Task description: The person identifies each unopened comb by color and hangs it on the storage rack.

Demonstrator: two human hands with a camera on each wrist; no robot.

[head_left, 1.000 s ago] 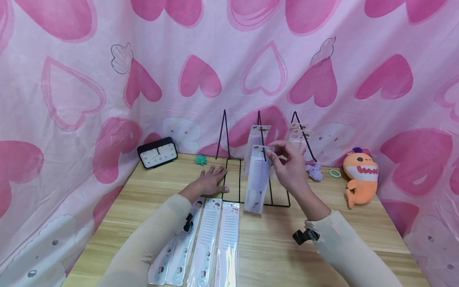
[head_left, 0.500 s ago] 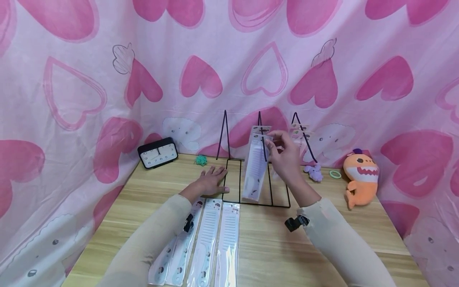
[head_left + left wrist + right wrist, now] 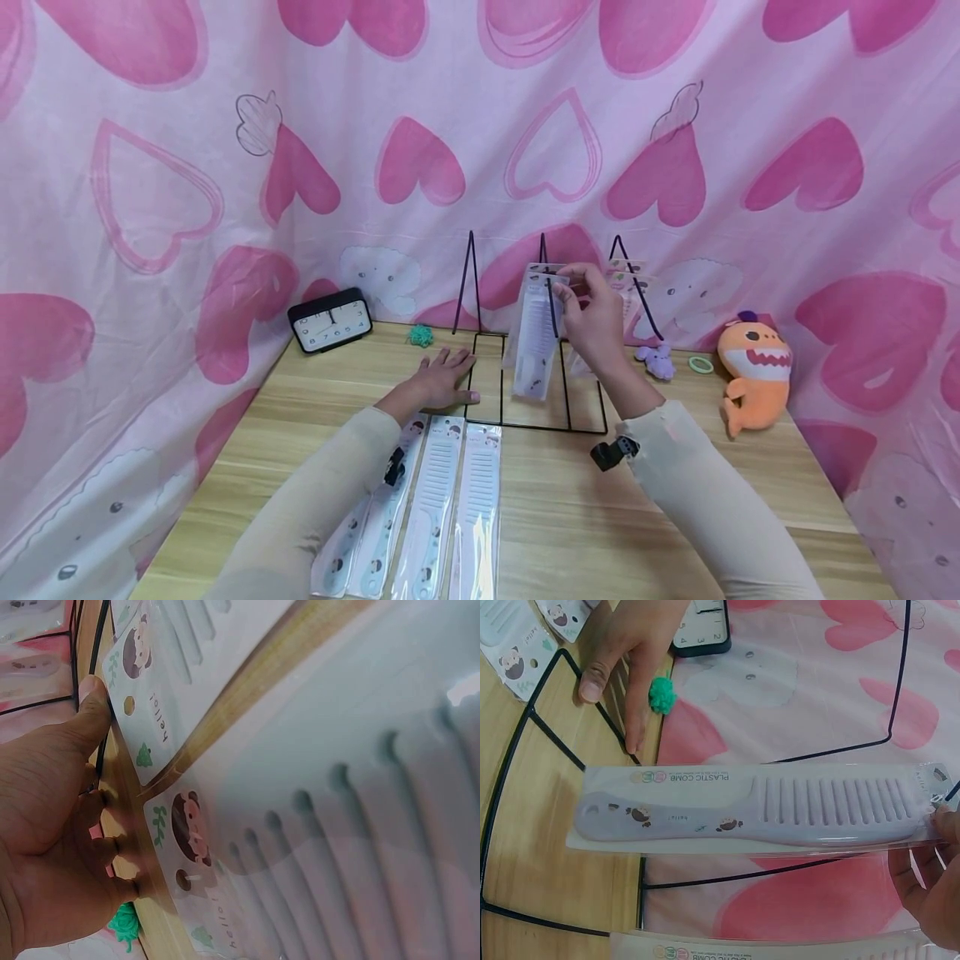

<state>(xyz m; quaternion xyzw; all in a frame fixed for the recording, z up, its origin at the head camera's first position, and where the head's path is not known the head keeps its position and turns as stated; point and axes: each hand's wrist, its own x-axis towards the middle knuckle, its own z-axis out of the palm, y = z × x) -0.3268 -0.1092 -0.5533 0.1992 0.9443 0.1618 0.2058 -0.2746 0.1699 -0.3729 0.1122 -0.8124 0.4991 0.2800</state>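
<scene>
My right hand (image 3: 594,321) pinches the top corner of a packaged plastic comb (image 3: 535,350), which hangs upright on the middle prong of a black wire rack (image 3: 501,379). In the right wrist view the pale lilac comb (image 3: 742,810) shows through its clear wrapper, fingertips (image 3: 907,885) at its header. Another packaged comb hangs close behind it, mostly covered. With fingers spread, my left hand (image 3: 435,383) rests at the left edge of the rack's base. Just in front of that hand lie several packaged combs (image 3: 431,500), seen close up in the left wrist view.
More packages (image 3: 626,287) hang on the right prong; the left prong (image 3: 462,283) carries nothing. A black clock (image 3: 330,321) and a green tangle (image 3: 421,335) stand back left. Toward the right are a purple toy (image 3: 658,361), a green ring (image 3: 701,362) and an orange plush shark (image 3: 757,375).
My right hand has moved up and back along the middle prong, taking the packaged comb toward the one behind it. My left hand has stayed in place.
</scene>
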